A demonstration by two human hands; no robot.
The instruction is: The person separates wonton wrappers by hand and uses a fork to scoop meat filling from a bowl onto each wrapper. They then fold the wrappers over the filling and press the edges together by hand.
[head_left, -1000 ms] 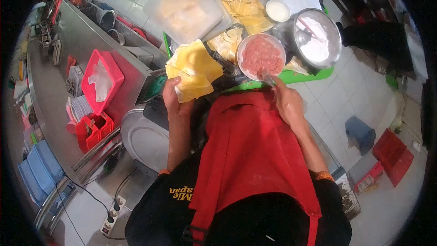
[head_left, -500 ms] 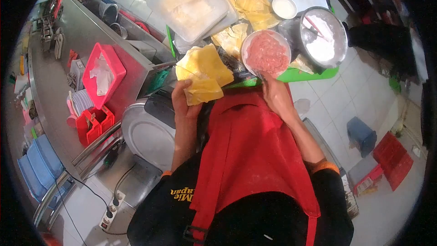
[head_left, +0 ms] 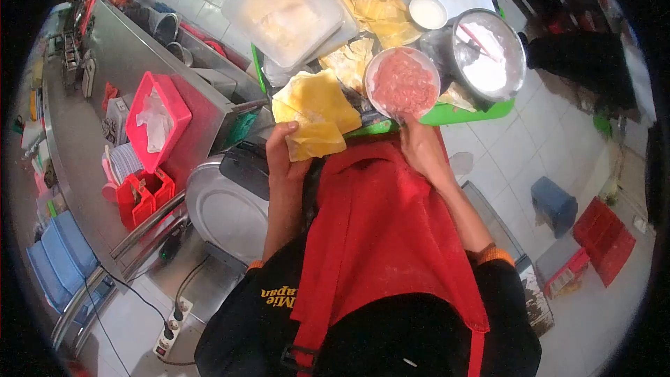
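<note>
My left hand (head_left: 285,153) grips several yellow dough wrapper sheets (head_left: 315,113) at their lower left, thumb on top. The sheets fan out over the near edge of the green tray (head_left: 481,113). My right hand (head_left: 419,145) is closed at the near rim of a bowl of pink minced meat (head_left: 403,82). Its fingertips are partly hidden, so whatever they pinch cannot be made out. More wrapper sheets (head_left: 351,63) lie just left of the bowl, and another pile (head_left: 380,3) is behind it.
A metal bowl of white powder (head_left: 488,63) with a utensil in it stands right of the meat. Behind are a small white bowl (head_left: 428,12) and a lidded plastic container (head_left: 283,10). A steel counter (head_left: 91,112) with a pink basket (head_left: 183,108) runs along the left.
The view has shifted slightly. My right hand sits a little lower against the meat bowl's near rim. My left hand keeps its hold on the wrapper sheets.
</note>
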